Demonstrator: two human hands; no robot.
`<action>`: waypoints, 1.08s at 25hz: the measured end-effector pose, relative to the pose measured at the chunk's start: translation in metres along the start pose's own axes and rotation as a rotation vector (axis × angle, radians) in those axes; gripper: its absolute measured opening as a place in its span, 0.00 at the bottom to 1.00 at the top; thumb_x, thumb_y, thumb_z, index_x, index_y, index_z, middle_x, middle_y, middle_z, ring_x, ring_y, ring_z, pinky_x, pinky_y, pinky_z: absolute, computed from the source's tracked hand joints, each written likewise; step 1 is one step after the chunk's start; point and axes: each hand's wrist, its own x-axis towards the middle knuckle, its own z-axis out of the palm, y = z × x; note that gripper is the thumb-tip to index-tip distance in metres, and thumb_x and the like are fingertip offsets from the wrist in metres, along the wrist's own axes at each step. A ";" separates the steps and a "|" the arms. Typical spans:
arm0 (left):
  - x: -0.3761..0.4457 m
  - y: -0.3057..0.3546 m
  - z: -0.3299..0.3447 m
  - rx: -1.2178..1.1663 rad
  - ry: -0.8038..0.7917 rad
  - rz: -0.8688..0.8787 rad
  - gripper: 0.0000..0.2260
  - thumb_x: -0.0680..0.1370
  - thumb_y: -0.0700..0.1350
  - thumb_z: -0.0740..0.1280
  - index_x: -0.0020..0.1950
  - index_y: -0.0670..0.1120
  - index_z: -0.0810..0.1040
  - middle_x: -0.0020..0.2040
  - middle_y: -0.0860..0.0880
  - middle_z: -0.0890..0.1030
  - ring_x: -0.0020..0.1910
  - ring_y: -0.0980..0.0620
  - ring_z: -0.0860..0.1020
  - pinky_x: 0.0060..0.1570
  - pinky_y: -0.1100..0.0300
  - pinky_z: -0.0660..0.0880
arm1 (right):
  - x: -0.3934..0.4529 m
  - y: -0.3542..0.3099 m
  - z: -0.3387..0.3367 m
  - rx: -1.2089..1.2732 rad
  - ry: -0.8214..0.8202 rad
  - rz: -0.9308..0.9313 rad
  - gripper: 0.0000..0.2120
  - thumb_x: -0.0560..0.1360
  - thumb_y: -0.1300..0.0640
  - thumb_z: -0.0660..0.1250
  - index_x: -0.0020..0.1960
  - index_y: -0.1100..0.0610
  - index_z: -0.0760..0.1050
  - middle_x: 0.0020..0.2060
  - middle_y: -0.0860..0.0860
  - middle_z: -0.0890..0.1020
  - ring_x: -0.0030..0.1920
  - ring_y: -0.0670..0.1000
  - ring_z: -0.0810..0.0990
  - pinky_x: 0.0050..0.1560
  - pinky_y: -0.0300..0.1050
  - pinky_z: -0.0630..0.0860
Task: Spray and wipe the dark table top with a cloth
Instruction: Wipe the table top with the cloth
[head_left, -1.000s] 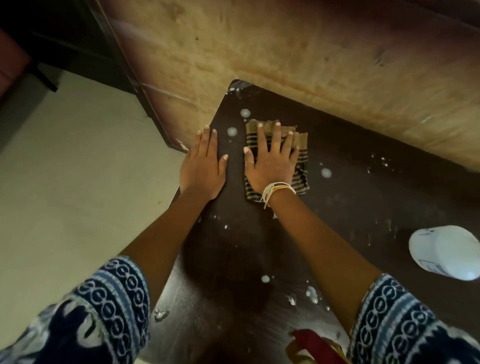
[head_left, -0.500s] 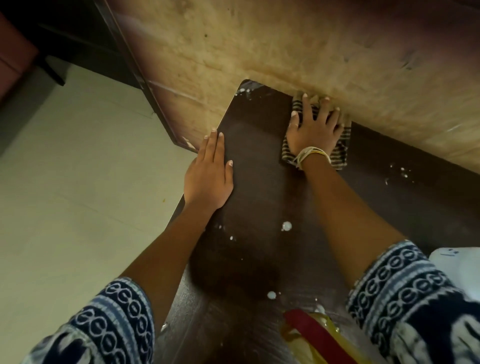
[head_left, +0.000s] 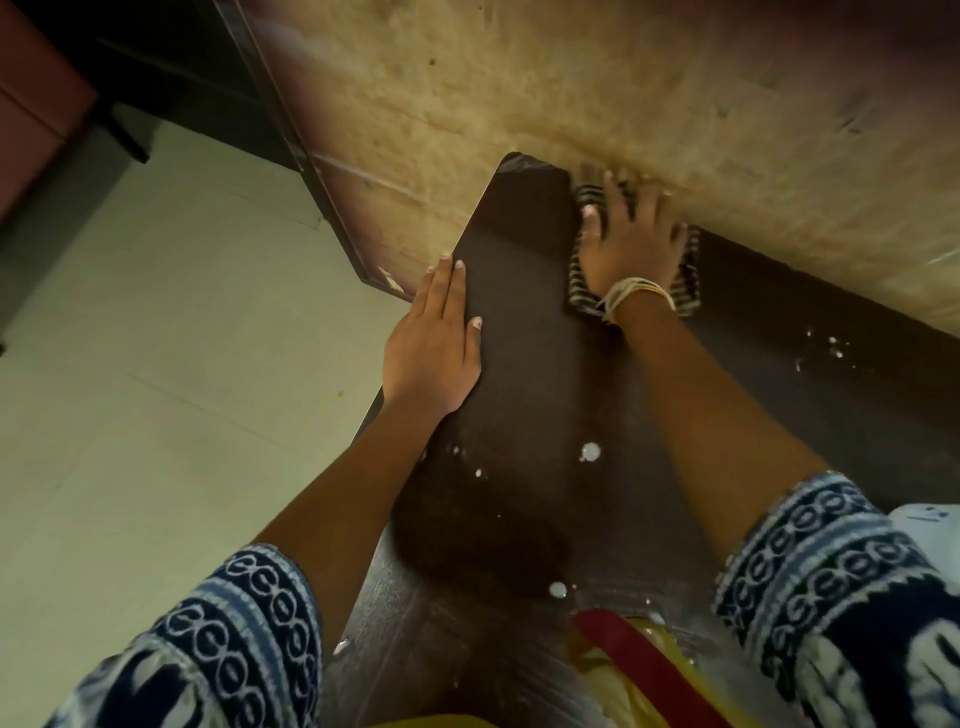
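The right hand (head_left: 631, 244) lies flat, fingers spread, pressing a striped cloth (head_left: 584, 291) onto the dark tabletop (head_left: 524, 374) in the upper right of the frame, against a tan wooden panel (head_left: 519, 88). The left hand (head_left: 434, 343) rests open and flat on the tabletop's left edge, holding nothing. White droplets (head_left: 590, 452) dot the surface lower down; a white bottle (head_left: 930, 525) peeks in at the right edge.

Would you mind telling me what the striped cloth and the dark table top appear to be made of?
The striped cloth looks like soft woven fabric: it lies folded, flattened under the right hand. The dark table top looks like smooth laminate or veneered board, with a faint sheen; which one is unclear.
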 end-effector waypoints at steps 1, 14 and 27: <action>0.000 0.000 0.001 0.007 -0.001 -0.006 0.26 0.84 0.54 0.50 0.81 0.47 0.51 0.81 0.49 0.52 0.79 0.49 0.54 0.69 0.55 0.67 | -0.003 0.011 -0.003 0.016 0.004 0.122 0.27 0.81 0.40 0.48 0.79 0.44 0.53 0.78 0.56 0.55 0.78 0.62 0.52 0.74 0.65 0.50; -0.002 -0.002 -0.001 -0.012 -0.020 0.021 0.27 0.84 0.53 0.49 0.81 0.46 0.48 0.81 0.50 0.49 0.79 0.50 0.52 0.69 0.55 0.66 | -0.027 -0.008 0.001 -0.022 -0.021 -0.171 0.26 0.81 0.39 0.49 0.77 0.41 0.56 0.79 0.53 0.56 0.78 0.60 0.53 0.74 0.64 0.53; -0.003 -0.003 -0.004 -0.051 -0.038 0.066 0.26 0.84 0.50 0.51 0.80 0.42 0.52 0.81 0.45 0.53 0.79 0.47 0.53 0.73 0.50 0.64 | -0.104 -0.054 0.011 -0.046 -0.088 -0.238 0.28 0.80 0.39 0.47 0.78 0.44 0.54 0.79 0.55 0.54 0.78 0.63 0.51 0.74 0.65 0.50</action>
